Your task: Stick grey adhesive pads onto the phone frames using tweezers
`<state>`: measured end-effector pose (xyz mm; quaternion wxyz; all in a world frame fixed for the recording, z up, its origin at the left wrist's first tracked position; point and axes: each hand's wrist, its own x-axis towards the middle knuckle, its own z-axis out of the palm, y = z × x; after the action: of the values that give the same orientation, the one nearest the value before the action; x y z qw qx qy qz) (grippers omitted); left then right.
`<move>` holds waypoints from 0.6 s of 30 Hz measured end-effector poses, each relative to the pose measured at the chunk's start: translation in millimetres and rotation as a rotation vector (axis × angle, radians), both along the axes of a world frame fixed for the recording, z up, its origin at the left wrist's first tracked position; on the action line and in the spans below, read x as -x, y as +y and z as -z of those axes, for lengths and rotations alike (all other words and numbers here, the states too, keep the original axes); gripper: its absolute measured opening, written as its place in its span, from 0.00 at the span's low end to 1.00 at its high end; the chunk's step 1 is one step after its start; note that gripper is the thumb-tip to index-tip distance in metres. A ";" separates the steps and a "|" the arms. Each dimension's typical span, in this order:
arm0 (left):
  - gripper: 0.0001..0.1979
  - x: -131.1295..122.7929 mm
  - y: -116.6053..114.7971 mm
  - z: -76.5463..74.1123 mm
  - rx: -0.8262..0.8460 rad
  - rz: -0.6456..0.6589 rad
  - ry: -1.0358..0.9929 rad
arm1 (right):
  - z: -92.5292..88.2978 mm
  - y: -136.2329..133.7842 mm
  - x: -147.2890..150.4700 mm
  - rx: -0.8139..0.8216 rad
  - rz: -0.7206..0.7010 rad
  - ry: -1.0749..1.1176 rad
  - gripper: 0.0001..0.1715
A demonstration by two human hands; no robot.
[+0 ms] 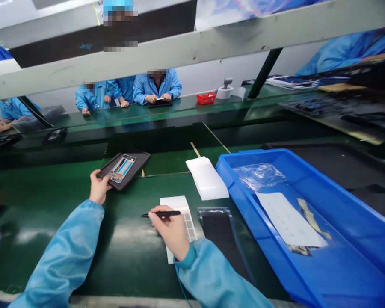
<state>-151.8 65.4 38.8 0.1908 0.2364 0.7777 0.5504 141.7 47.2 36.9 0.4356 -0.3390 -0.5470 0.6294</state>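
My left hand point(99, 187) grips the near corner of a black tray point(137, 164), which holds a phone mid-frame point(122, 168) with a blue-and-white inner face. My right hand point(170, 231) is shut on a black pen-like tool point(162, 214), its tip pointing left above the green bench mat point(51, 239). Just under that hand lies a white label sheet point(181, 218) with several small grey labels along one side. Part of the sheet is hidden by my right hand. A dark film in a clear sleeve point(218, 235) lies to its right.
A stack of white foam sheets point(206, 177) lies beyond my right hand. A large blue plastic bin point(276, 179) at right holds clear plastic and white paper. Co-workers in blue smocks point(157, 87) work across a raised crossbar point(192, 47), with a red box point(206, 98) and a tape roll point(225, 92).
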 end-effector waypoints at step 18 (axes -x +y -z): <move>0.26 10.9 -6.1 -58.5 0.632 1.093 0.045 | 1.8 11.0 -123.6 -0.147 0.195 -0.285 0.10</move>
<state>-162.7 59.4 97.3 0.4888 0.5432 0.6734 0.1121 265.3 58.2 35.1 0.4363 -0.4432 -0.6123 0.4882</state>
